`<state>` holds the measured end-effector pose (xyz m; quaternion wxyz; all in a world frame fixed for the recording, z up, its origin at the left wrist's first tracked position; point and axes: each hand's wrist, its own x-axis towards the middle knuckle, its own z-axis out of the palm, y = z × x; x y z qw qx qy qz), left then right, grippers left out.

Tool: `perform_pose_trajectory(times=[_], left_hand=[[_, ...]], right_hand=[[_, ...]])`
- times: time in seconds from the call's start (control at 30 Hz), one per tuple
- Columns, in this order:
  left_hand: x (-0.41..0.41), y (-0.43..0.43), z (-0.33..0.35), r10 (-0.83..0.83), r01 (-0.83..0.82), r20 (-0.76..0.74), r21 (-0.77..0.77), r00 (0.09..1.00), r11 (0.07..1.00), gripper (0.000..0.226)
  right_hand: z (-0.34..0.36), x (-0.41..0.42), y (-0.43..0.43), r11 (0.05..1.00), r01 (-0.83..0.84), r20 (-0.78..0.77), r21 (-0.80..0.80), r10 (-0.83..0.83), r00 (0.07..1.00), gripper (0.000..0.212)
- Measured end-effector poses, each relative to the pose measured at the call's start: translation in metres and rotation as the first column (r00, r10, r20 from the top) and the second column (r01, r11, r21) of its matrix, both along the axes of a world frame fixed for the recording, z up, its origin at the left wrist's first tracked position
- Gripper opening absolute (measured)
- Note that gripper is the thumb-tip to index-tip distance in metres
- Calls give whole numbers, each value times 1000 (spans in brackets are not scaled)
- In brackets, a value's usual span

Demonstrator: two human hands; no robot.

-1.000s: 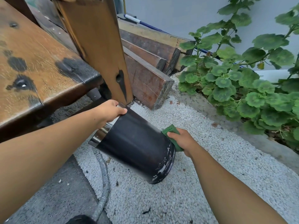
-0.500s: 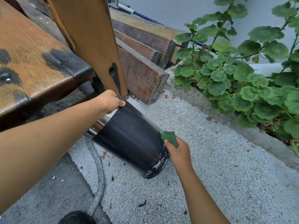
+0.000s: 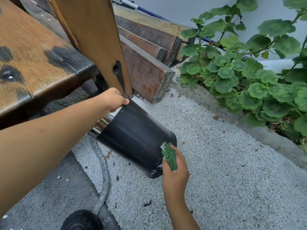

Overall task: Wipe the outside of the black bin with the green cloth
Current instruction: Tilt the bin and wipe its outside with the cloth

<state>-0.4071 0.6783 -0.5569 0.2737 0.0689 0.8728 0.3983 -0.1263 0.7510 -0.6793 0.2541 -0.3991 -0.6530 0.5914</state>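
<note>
The black bin (image 3: 132, 136) stands tilted, with its base on the white gravel (image 3: 216, 163), beside the wooden post (image 3: 93, 39). The left hand (image 3: 113, 99) grasps its upper rim. The right hand (image 3: 176, 171) clutches the green cloth (image 3: 169, 156), which touches the bin's side near the base.

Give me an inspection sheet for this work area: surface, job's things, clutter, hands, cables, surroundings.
Surface: white gravel, with grey paving at the left.
Job's things: black bin tilted, white marks near its base; green cloth bunched against the bin's lower side.
Clutter: dark round object at the bottom edge, cannot tell what.
Hands: left hand grips the bin's rim; right hand holds the cloth.
Cables: grey corrugated hose lies on the ground beneath the bin.
Surroundings: wooden bench, wooden post, stacked timber beams, geranium plant, pale wall.
</note>
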Motion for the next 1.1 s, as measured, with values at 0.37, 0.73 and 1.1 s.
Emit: perform_pose_trajectory(times=[0.37,0.73,1.1], left_hand=[[-2,-25,57,-141,123,198,99,970,987,67],[4,-4,51,-139,138,-11,-70,990,988,68],[-2,-8,25,-152,47,-334,-300,930,953,59]], right_hand=[[32,-48,90,923,-155,137,-353,215,967,18],[37,-100,150,790,-271,232,-550,456,859,15],[17,-128,154,820,-343,219,-457,478,851,16]])
